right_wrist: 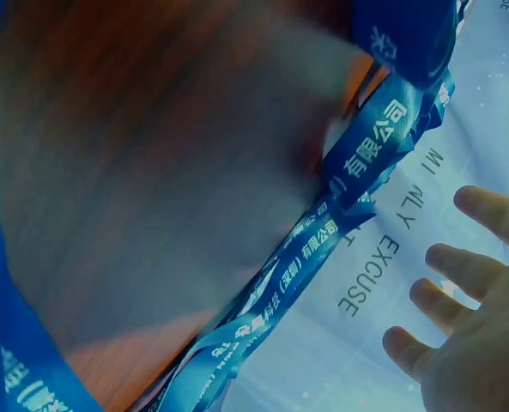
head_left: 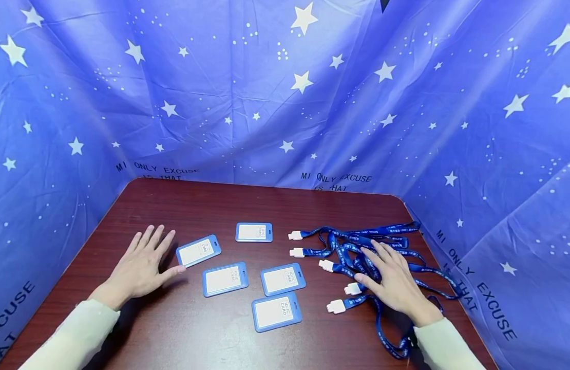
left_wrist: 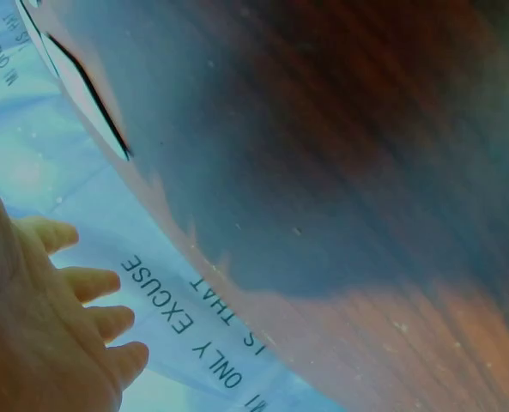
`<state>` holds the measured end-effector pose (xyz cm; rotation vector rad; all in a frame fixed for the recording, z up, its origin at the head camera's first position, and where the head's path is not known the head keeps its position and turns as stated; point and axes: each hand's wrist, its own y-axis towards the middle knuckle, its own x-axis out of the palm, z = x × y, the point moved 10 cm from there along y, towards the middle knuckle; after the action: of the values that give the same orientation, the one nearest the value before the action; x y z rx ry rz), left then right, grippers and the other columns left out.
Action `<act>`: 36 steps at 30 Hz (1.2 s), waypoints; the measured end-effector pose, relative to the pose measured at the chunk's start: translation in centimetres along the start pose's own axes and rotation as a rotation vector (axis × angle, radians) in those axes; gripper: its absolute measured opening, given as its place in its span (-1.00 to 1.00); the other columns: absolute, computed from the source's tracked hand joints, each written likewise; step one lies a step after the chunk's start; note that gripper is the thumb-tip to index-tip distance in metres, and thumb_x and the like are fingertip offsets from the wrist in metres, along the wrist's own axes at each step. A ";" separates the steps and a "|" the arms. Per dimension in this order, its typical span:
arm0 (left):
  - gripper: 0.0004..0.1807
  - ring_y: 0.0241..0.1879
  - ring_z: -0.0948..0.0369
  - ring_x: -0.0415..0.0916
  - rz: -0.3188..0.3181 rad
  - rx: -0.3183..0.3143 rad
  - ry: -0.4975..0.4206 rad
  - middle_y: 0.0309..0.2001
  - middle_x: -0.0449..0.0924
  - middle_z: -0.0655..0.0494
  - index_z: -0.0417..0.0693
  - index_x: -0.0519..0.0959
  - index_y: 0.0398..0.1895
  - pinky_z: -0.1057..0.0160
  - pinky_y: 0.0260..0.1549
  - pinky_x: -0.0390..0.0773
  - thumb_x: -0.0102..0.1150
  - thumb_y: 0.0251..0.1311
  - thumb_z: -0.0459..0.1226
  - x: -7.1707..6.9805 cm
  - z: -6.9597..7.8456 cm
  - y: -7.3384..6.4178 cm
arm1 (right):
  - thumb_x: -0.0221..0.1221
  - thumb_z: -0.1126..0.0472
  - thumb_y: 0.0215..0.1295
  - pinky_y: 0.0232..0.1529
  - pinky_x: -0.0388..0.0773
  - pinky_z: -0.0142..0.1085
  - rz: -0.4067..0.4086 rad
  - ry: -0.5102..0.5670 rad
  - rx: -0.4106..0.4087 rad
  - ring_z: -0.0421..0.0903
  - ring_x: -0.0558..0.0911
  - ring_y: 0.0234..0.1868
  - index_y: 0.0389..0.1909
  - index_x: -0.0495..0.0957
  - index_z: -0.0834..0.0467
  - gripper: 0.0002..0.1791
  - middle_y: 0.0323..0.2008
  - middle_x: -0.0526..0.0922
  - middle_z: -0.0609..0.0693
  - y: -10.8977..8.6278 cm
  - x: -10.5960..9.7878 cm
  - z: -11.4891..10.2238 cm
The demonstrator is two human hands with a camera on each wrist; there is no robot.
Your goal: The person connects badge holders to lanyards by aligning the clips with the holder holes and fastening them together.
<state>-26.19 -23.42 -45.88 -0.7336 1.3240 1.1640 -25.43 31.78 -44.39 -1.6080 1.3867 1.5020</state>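
Several blue-framed ID card holders (head_left: 225, 279) lie flat on the dark wooden table, each with a white insert. My left hand (head_left: 139, 270), fingers spread, is to their left, its thumb close to the leftmost card holder (head_left: 198, 251). On the right lies a loose heap of blue lanyards (head_left: 342, 252) with white printing and white plastic clips (head_left: 336, 307) pointing left. Over that heap my right hand (head_left: 393, 280) is spread with nothing gripped; whether it touches the straps cannot be told. In the right wrist view, printed lanyard straps (right_wrist: 306, 249) run beside the right hand's fingers.
The reddish-brown table (head_left: 183, 329) has rounded far corners. A blue curtain (head_left: 248, 103) with white stars and black lettering surrounds it at the back and both sides. Some lanyard loops reach the table's right edge.
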 end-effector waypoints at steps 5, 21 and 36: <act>0.10 0.51 -0.38 -0.05 0.005 0.004 -0.004 0.51 0.08 -0.46 -0.29 0.20 0.55 -0.23 0.51 -0.21 0.15 0.22 0.36 0.0 0.2 0.0 | 0.30 -0.23 0.31 0.38 -0.05 0.43 0.008 0.009 -0.035 0.35 0.12 0.51 0.45 0.43 0.09 -0.21 0.50 0.27 0.25 -0.1 0.2 -0.6; 0.10 0.50 -0.39 -0.03 0.022 0.021 0.004 0.50 0.09 -0.47 -0.30 0.21 0.54 -0.26 0.49 -0.15 0.15 0.22 0.36 -0.1 0.4 0.2 | 0.37 -0.17 0.26 0.31 0.09 0.46 -0.029 0.053 -0.124 0.31 0.19 0.49 0.36 0.53 0.09 -0.28 0.45 0.37 0.18 -0.5 0.9 -3.0; 0.09 0.50 -0.38 -0.02 0.019 0.032 0.003 0.51 0.11 -0.43 -0.29 0.23 0.54 -0.26 0.50 -0.14 0.16 0.23 0.35 -0.1 1.1 0.2 | 0.47 -0.12 0.16 0.29 0.19 0.36 -0.042 0.061 -0.231 0.26 0.35 0.38 0.25 0.64 0.06 -0.34 0.30 0.55 0.16 -1.1 0.9 -5.4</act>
<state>-25.97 -22.40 -45.56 -0.7015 1.3510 1.1546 -22.49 27.02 -44.24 -1.8232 1.2396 1.6505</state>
